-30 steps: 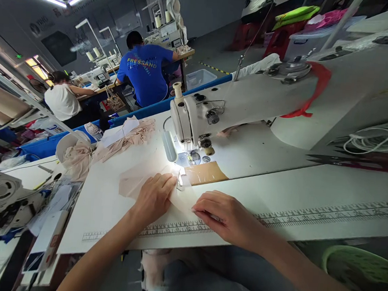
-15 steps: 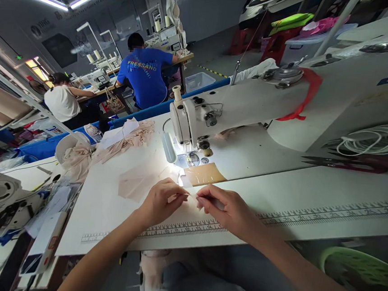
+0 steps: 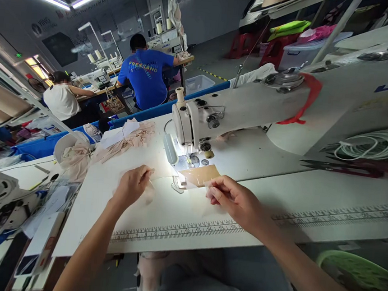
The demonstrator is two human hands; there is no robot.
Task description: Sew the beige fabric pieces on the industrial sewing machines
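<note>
My left hand (image 3: 132, 183) is closed in a pinch on a sheer pale fabric (image 3: 148, 193), left of the sewing machine's needle area. Right of it, my right hand (image 3: 232, 198) is also pinched, with its fingertips near the front edge of a tan card (image 3: 200, 175); thin pale material seems to be between them, too faint to make out. The white sewing machine (image 3: 191, 122) stands behind the hands, its lamp lighting the needle plate. A loop of thin clear strip lies in front of the needle plate.
A printed ruler (image 3: 180, 230) runs along the table's front edge. Dark scissors (image 3: 341, 168) and coiled white cord (image 3: 367, 145) lie right. Beige fabric pieces (image 3: 126, 142) rest at the back left. Two people (image 3: 144, 75) sit at machines beyond. A green basket (image 3: 356, 264) is lower right.
My hands, close together before, have moved apart. The left went left and up with sheer fabric; the right shifted slightly right and up. The clear loop now shows by the needle plate.
</note>
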